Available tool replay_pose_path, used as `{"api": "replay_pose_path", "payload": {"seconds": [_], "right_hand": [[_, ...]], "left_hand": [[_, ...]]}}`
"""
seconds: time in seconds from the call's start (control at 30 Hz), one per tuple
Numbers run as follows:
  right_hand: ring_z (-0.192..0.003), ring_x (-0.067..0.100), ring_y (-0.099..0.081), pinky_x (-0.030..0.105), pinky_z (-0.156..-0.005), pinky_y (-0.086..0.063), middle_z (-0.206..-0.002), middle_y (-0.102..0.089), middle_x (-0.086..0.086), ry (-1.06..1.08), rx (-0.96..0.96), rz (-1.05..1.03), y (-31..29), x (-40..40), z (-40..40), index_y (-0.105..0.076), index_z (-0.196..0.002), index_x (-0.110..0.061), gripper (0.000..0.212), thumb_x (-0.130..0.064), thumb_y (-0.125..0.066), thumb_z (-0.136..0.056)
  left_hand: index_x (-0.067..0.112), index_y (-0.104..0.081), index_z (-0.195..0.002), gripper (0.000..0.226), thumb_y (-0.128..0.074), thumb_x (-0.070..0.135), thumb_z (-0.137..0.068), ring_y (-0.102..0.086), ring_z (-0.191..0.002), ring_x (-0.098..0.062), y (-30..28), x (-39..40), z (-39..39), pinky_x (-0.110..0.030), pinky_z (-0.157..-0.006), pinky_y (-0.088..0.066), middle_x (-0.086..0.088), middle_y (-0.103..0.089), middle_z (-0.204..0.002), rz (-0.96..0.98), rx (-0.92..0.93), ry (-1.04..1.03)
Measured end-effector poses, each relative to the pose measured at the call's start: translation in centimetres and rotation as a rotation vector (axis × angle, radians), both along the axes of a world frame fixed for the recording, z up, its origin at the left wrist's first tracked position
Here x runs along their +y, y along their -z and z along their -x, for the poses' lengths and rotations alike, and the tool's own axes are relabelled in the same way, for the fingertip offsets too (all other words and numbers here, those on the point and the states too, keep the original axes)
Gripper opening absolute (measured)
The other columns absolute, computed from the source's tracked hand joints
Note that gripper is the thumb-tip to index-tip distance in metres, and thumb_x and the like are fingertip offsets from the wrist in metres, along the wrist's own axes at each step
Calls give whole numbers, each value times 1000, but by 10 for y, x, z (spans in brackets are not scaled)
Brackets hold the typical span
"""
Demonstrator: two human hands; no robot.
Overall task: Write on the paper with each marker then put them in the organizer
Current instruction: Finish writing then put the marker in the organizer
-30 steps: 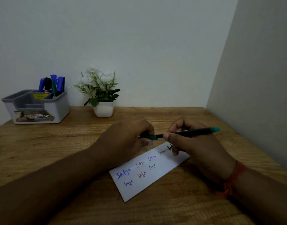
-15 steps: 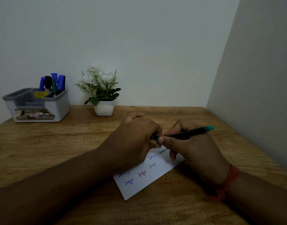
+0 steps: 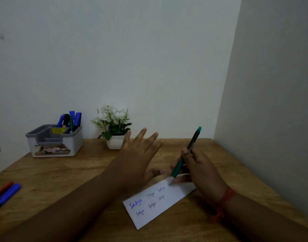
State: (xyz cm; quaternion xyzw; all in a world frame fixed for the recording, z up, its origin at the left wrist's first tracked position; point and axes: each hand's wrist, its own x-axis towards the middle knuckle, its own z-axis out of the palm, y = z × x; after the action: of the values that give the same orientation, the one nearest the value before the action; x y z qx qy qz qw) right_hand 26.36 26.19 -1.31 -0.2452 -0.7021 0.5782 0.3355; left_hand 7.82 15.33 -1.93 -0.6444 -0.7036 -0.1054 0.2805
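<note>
My right hand [image 3: 200,169] grips a capped green marker [image 3: 188,151], tilted with its cap end down over the far end of the paper [image 3: 160,202]. The white paper strip lies on the wooden table and carries several small written words in blue, red and green. My left hand [image 3: 141,154] hovers above the table just left of the marker, fingers spread and holding nothing. The grey-and-white organizer [image 3: 55,142] stands at the back left with several markers upright in its rear compartment.
A small white pot with white flowers [image 3: 114,130] stands at the back beside the organizer. A red marker [image 3: 2,190] and a blue marker [image 3: 8,193] lie at the table's left edge. A wall closes off the right side.
My left hand pushed the cap onto the marker, then let go and opened upward. My right hand tipped the marker from lying level to steeply tilted. The view shifted, revealing markers at left.
</note>
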Motion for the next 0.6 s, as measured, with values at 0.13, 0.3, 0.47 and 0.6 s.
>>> {"api": "replay_pose_path", "payload": {"seconds": [0.13,0.3,0.47,0.6], "right_hand": [[-80,32,-76,38,-66,-64,-97,-71,19,-151,-197,-79,-11,-3,15,-54,-112,-12,17,-27,-51,-103],[-77,18,-75,27,-67,-63,-97,-72,9,-194,-344,-321,-21,-3,56,-61,-115,-13,19,-19,-65,-97],[-72,22,-76,31,-59,-62,-85,-76,10,-195,-298,-474,-23,-18,111,-64,-108,-14,16,-17,-70,-93],[-70,16,-73,34,-64,-62,-81,-75,2,-135,-299,-671,-32,-36,160,-65,-101,-20,13,-21,-74,-90]], "left_hand": [[31,7,-155,89,-1,84,-84,25,-146,-31,-7,-6,21,-66,-115,1,1,18,-163,63,15,-166],[32,22,-151,93,10,84,-75,35,-142,-31,-17,-37,54,-64,-114,10,3,31,-158,91,11,-322],[33,19,-150,89,8,84,-77,33,-143,-31,-17,-92,103,-66,-112,12,1,26,-160,63,44,-439],[34,9,-154,91,6,84,-78,26,-146,-30,-16,-140,148,-66,-113,10,2,21,-161,30,22,-563]]}}
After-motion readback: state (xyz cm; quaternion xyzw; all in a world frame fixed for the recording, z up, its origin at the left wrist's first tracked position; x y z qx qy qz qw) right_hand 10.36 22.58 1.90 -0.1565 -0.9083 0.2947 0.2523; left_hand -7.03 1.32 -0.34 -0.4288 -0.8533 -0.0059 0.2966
